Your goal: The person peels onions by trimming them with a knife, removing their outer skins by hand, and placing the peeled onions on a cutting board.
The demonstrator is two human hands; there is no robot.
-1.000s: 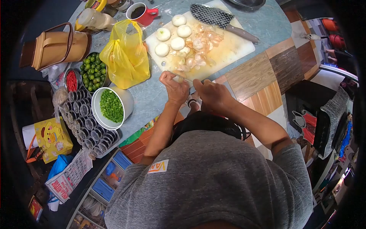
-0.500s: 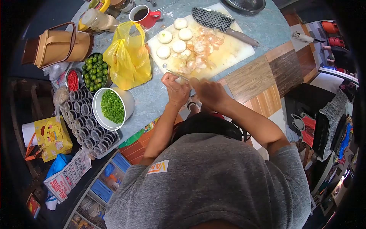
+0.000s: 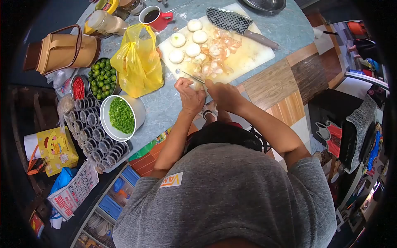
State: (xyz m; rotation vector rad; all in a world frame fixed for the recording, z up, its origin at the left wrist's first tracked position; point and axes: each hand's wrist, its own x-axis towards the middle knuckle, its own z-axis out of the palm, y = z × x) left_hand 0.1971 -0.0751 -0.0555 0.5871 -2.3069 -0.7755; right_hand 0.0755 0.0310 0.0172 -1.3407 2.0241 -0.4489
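Observation:
My left hand [image 3: 190,96] is closed around an onion [image 3: 196,85], mostly hidden by the fingers, just off the near edge of the cutting board. In my right hand [image 3: 223,96] is a small knife [image 3: 192,77], its thin blade lying across the top of that onion. The white cutting board [image 3: 252,56] carries several peeled white onions [image 3: 192,49] on its left side. A loose heap of papery onion skins [image 3: 217,51] lies beside them. Along the board's far right rests a cleaver [image 3: 229,20] with a dark, dimpled blade and a grey handle.
Left of the board stand a yellow plastic bag [image 3: 138,62], a red mug [image 3: 161,20] of dark liquid and a bowl of green calamansi [image 3: 102,78]. Closer in are a white tub [image 3: 139,111] of chopped greens and several small lidded cups [image 3: 99,134]. A metal bowl [image 3: 273,5] sits at the far edge.
The knife blade has come into clearer view above my left hand, and my right hand has shifted slightly. A white-and-dark animal on the floor at the right has moved.

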